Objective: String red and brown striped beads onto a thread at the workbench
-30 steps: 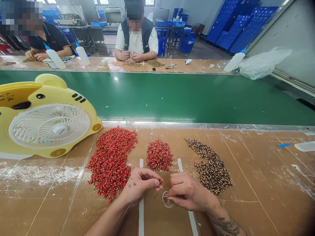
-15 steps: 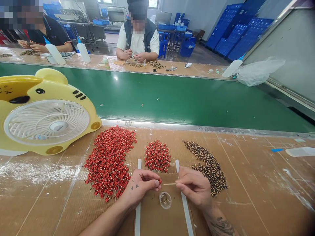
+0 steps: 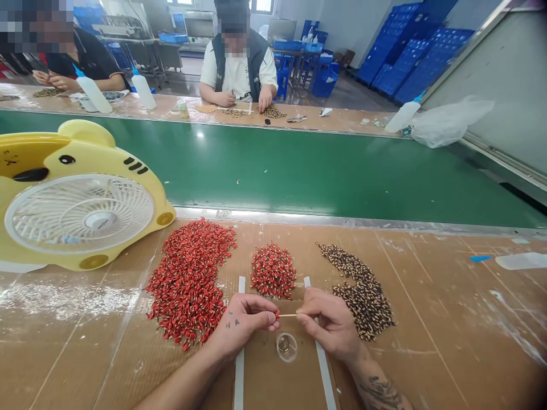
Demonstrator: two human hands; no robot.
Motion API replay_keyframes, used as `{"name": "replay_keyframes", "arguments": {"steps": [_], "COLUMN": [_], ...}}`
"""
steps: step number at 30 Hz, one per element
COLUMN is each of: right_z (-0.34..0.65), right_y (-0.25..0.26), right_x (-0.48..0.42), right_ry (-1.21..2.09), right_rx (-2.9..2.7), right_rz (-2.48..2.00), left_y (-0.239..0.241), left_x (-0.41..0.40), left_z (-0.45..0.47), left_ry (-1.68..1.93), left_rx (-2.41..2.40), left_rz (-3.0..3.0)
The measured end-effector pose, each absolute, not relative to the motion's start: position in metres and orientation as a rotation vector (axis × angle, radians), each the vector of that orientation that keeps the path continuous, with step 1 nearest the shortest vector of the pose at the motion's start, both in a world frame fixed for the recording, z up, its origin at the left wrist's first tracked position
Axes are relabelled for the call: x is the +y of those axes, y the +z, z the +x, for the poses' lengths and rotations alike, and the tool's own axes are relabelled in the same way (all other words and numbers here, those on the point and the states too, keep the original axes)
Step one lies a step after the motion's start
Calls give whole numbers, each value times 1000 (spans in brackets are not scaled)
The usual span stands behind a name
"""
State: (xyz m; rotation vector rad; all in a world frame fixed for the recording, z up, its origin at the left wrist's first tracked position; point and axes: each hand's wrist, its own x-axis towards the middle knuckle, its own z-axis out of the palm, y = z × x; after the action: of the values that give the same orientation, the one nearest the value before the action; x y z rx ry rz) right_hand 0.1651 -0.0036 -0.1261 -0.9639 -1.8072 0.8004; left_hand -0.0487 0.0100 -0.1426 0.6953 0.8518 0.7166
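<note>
My left hand (image 3: 245, 322) pinches a small red piece (image 3: 277, 314) between thumb and fingers. My right hand (image 3: 331, 322) pinches a thin wooden stick (image 3: 288, 315) whose tip touches that red piece. Both hands hover over a brown cardboard sheet (image 3: 277, 381) edged by two white strips. Just below the hands a small clear round cup (image 3: 286, 347) sits on the sheet. A large heap of red pieces (image 3: 190, 279) lies to the left, a smaller red heap (image 3: 273, 270) right above the hands, and a heap of dark brown pieces (image 3: 363, 293) to the right.
A yellow animal-shaped table fan (image 3: 81, 210) stands at the left. A green conveyor belt (image 3: 320, 171) runs across behind the table. Beyond it two people work at another bench with white squeeze bottles (image 3: 143, 91) and a plastic bag (image 3: 448, 122). Blue crates (image 3: 410, 51) are stacked at the back.
My right hand lifted off the clear cup with the stick and moved left, bringing the stick's tip up to the red piece held in my left hand.
</note>
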Motion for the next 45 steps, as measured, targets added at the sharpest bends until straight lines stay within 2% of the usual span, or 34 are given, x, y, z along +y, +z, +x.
{"name": "replay_keyframes", "arguments": {"steps": [9,14,16,18,22,25,38,45], "right_z": [171,175,180,194,240,269,268,201], "right_y": [-123,-118,-118,-119,-123,-129,-136,-141], "right_x": [-3,0,4,11,23,26,28,17], "right_ry": [803,1090,1109,947,406,300,389,818], "right_rx": [-1833,-2131,-2196,-2121,-1844,-1798,-1775,-1376], "right_rz": [-1060,-964,-1017,-1219,-1756,-1928,-1896,-1526], "left_y": [-134,-136,-138,-139,-139,-140,-139,-140], "left_x": [12,14,15,15,15,15,15,15], "left_z": [-50,-51,-51,-51,-52,-53,-52,-50], "left_ry": [763,757,755,763,743,736,758,833], "left_rx": [927,935,928,924,934,933,913,955], "left_rz": [712,758,758,734,730,731,728,709]}}
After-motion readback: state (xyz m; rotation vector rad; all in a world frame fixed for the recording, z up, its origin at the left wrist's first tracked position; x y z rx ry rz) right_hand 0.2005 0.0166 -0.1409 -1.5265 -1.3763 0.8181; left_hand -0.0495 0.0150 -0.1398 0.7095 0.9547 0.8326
